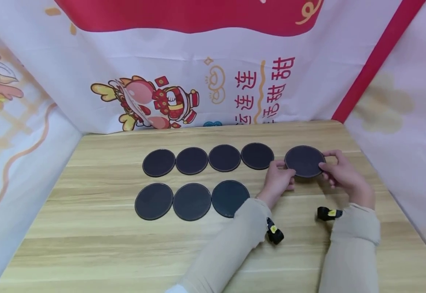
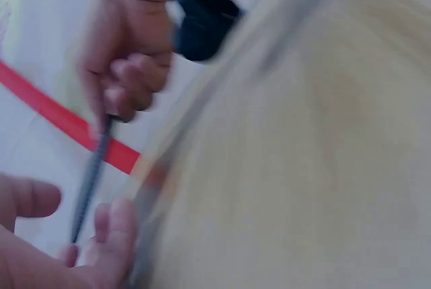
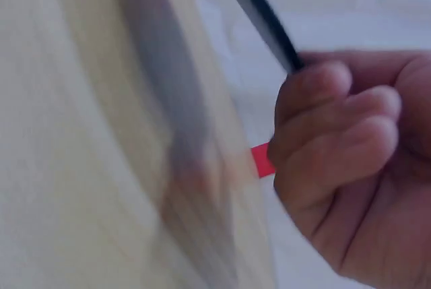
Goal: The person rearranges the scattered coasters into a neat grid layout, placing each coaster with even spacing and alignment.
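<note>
A round black coaster (image 1: pixel 304 161) with a thin stitched rim is raised off the table at the right, its shadow below it. My right hand (image 1: pixel 346 175) pinches its right edge between thumb and fingers, the other fingers curled. At the opposite edge is my left hand (image 1: pixel 277 179). In the left wrist view its thumb stands apart from the coaster (image 2: pixel 93 174), which appears edge-on, and a fingertip meets or nearly meets the lower end. The right wrist view shows the coaster's edge (image 3: pixel 259 13) in the fingers of my right hand (image 3: pixel 350 141).
Several matching coasters (image 1: pixel 224 158) lie side by side in a back row on the wooden table (image 1: pixel 118 252). Three more (image 1: pixel 192 201) form a front row, the rightmost partly behind my left sleeve. Printed cloth (image 1: pixel 161 53) hangs behind the table and along both sides.
</note>
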`<state>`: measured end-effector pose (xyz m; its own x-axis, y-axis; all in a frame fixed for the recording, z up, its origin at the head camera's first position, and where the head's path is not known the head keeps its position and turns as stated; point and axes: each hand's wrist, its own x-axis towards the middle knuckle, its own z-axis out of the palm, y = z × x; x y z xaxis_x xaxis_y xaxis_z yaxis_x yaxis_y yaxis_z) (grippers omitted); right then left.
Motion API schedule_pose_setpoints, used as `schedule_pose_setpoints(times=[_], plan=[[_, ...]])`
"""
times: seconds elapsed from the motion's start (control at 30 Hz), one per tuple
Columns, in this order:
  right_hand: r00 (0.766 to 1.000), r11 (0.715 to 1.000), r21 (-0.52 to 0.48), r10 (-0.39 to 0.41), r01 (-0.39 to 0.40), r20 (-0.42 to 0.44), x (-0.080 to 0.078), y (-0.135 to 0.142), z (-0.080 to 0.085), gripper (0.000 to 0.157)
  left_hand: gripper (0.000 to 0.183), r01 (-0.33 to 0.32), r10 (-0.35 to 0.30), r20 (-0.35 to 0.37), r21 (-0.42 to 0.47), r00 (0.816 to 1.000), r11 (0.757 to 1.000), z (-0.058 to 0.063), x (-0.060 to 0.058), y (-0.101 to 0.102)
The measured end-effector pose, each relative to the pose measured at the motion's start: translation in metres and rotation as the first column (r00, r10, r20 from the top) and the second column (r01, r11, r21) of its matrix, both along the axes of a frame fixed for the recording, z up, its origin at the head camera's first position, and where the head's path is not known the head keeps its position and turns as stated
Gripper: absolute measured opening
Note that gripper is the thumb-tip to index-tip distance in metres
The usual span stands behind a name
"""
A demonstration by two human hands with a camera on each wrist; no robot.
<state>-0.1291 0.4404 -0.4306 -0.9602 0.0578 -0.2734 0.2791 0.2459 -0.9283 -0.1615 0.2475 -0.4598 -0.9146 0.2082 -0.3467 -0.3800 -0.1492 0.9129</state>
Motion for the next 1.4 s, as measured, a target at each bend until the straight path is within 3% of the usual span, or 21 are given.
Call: schedule_pose_setpoints(times=[0.13,0.27,0.4,0.5,0.57,0.63,0.77,0.87,0.97,1.07,1.23,1.4], plan=[[0.997,0.996,-0.069,0.057,-0.061,-0.051,0.005,-0.008,0.003,0.034,0.027,-0.124,0.127,-0.079,0.049,0.989,0.991,-0.007,0.01,-0.01],[0.991,0.992,-0.05,0.116,-0.119,-0.065,0.01,-0.015,0.004,0.044,0.032,-0.14,0.151,-0.1,0.107,0.984,0.984,-0.009,0.017,-0.023],[0.982,0.98,-0.062,0.185,-0.188,-0.048,0.017,-0.02,0.002,0.054,0.047,-0.053,0.064,-0.125,0.093,0.99,0.994,-0.009,0.022,-0.041],[0.966,0.958,-0.119,0.259,-0.26,-0.021,0.022,-0.027,-0.004,0.061,0.055,0.036,-0.035,-0.16,0.005,0.987,0.999,-0.011,0.023,-0.06],[0.952,0.94,-0.162,0.305,-0.302,-0.001,0.023,-0.032,-0.011,0.063,0.058,0.111,-0.125,-0.186,-0.085,0.974,0.99,-0.012,0.022,-0.075],[0.939,0.922,-0.191,0.343,-0.337,-0.003,0.022,-0.036,-0.019,0.063,0.06,0.198,-0.239,-0.214,-0.199,0.947,0.96,-0.012,0.019,-0.09],[0.919,0.897,-0.211,0.394,-0.389,-0.022,0.018,-0.039,-0.031,0.06,0.06,0.35,-0.452,-0.231,-0.374,0.861,0.859,-0.006,0.012,-0.119],[0.897,0.871,-0.226,0.442,-0.436,-0.029,0.014,-0.04,-0.033,0.06,0.055,0.412,-0.552,-0.213,-0.468,0.806,0.782,0.0,0.005,-0.135],[0.872,0.843,-0.251,0.49,-0.476,-0.008,0.009,-0.043,-0.032,0.06,0.053,0.439,-0.617,-0.176,-0.556,0.767,0.706,0.005,0.0,-0.148],[0.85,0.825,-0.258,0.526,-0.503,0.025,0.005,-0.047,-0.028,0.059,0.053,0.442,-0.647,-0.133,-0.626,0.751,0.643,0.01,-0.001,-0.155],[0.824,0.815,-0.224,0.561,-0.534,0.075,-0.001,-0.054,-0.023,0.058,0.046,0.422,-0.666,-0.104,-0.699,0.738,0.577,0.012,0.0,-0.159],[0.831,0.844,-0.16,0.534,-0.512,0.155,-0.001,-0.06,-0.024,0.057,0.043,0.432,-0.678,-0.095,-0.705,0.729,0.562,0.011,-0.001,-0.159]])
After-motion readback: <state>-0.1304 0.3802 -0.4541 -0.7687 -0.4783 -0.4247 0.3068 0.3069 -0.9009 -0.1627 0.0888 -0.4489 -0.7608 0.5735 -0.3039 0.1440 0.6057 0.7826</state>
